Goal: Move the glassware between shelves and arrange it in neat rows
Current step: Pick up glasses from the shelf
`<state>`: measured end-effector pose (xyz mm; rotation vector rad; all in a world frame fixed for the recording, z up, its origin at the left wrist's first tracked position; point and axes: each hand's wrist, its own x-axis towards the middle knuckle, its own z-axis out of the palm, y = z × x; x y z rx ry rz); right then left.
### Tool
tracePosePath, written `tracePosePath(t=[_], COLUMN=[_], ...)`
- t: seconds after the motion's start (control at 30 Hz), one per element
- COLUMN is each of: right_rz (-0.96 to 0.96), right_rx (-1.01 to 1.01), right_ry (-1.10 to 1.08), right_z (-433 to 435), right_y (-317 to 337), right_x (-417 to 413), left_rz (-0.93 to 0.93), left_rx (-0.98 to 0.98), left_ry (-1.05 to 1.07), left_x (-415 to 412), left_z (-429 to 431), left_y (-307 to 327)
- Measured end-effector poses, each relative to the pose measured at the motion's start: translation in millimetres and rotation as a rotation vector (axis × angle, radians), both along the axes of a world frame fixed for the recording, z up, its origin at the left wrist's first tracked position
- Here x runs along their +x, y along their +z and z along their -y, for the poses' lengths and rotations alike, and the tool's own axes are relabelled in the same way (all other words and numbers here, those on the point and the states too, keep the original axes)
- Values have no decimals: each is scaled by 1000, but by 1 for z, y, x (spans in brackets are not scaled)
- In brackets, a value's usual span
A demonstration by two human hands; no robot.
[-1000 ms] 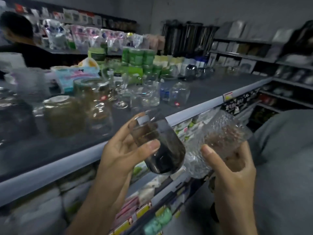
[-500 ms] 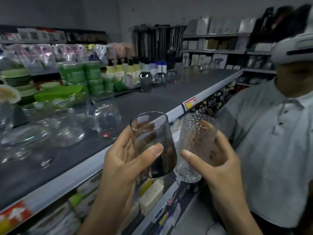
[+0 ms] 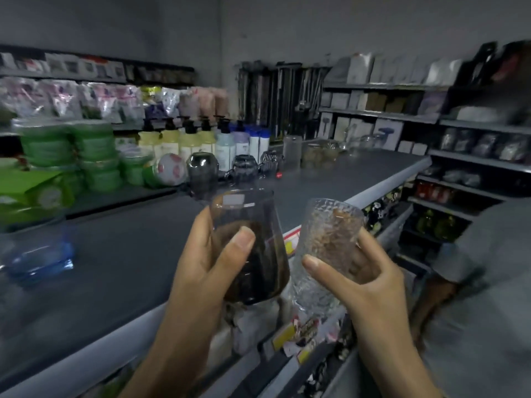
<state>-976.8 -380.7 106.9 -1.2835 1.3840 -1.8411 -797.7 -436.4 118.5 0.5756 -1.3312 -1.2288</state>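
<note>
Smoked glass [image 3: 253, 254] in left hand [image 3: 201, 271], textured glass [image 3: 327, 242] in right hand [image 3: 370, 285]

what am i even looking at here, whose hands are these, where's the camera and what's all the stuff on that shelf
There is no machine here: a person is working with two bare hands. The camera sits on their head and looks forward and down, so you see roughly what they see, a little bent by the wide lens. The left hand grips a dark smoky glass, and the right hand grips a clear textured glass. Both glasses are upright, side by side, in front of a grey shop shelf. On that shelf stand a blue glass dish at the left, green tubs, pump bottles and more glassware further back. A second person's grey sleeve shows at the right.
</note>
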Motion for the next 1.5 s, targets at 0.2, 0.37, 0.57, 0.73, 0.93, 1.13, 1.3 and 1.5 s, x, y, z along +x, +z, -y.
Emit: tracePosePath(t=[0.2, 0.37, 0.57, 0.73, 0.93, 1.13, 1.3, 1.5], right_rz=[57, 104, 146, 184, 252, 290, 299, 258], right_rx=[-21, -25, -30, -73, -69, -108, -110, -96], right_ry=[219, 387, 553, 630, 624, 566, 537, 543], right_z=[65, 123, 182, 225, 256, 262, 266, 270], right_y=[14, 14, 15, 20, 11, 0, -7, -13], right_x=[-64, -112, -154, -160, -144, -138, -139, -138], left_rz=[-274, -299, -112, 170, 253, 252, 240, 255], left_rx=[268, 304, 230, 148, 187, 221, 232, 231], left_ry=[31, 163, 491, 810, 1002, 1116, 1133, 1126], left_x=[-59, -91, -134, -141, -119, -101, -97, -93], left_z=[47, 77, 86, 112, 179, 224, 241, 252], left_y=[5, -3, 6, 19, 11, -3, -11, -23])
